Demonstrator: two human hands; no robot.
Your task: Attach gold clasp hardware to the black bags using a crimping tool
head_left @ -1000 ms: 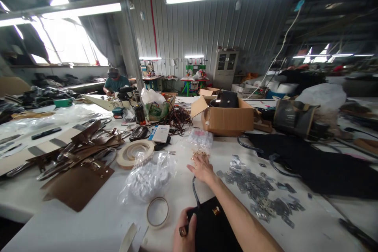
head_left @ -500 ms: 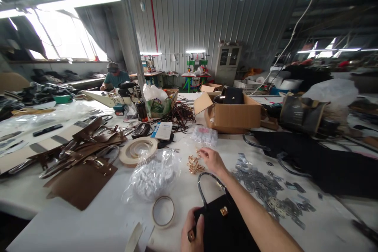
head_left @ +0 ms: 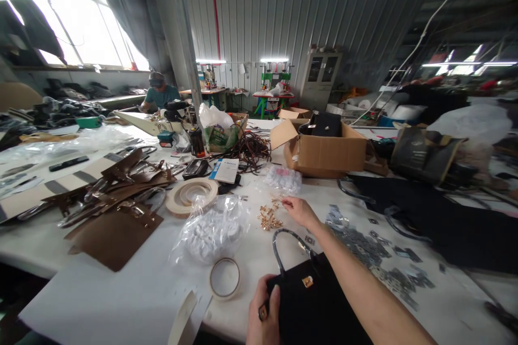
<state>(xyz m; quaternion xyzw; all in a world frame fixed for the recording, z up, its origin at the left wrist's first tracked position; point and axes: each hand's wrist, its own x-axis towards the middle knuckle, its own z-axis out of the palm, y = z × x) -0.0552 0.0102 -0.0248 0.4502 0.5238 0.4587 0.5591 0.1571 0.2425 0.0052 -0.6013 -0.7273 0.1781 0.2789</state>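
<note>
My left hand (head_left: 265,310) grips one black handbag (head_left: 313,302); my right (head_left: 300,212), fingertips together, touches one gold hardware pile (head_left: 270,218).

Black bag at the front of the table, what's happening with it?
The left hand grips the black bag at an upper corner. The right hand is at the edge of a small pile of gold-coloured parts; whether it holds one is too small to tell. Loose grey metal plates lie beside the right forearm.
</note>
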